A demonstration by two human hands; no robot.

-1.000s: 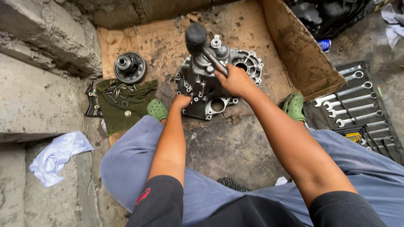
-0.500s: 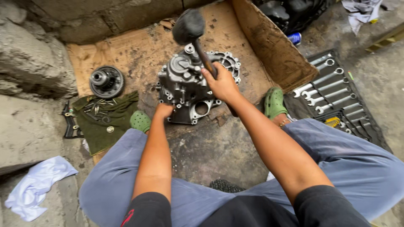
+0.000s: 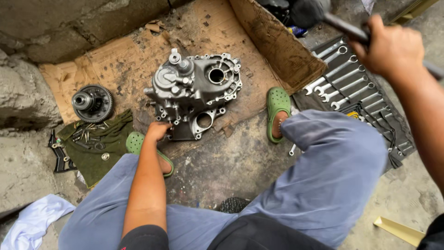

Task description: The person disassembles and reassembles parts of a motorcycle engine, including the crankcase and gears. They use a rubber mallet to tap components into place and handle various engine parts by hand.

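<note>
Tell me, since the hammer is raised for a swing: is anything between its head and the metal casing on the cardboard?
Nothing visible blocks it. The right hand holds the hammer high to the right; the casing top is bare. The left hand rests only on its lower left edge.

I sit on a stained concrete floor point(image 3: 222, 171). A flattened cardboard sheet point(image 3: 125, 60) lies on it, carrying the metal engine casing point(image 3: 194, 90) and a gear point(image 3: 91, 102). A green cloth point(image 3: 99, 148) overlaps the cardboard's near left corner; a wrench roll point(image 3: 351, 92) lies beyond its right edge.
</note>
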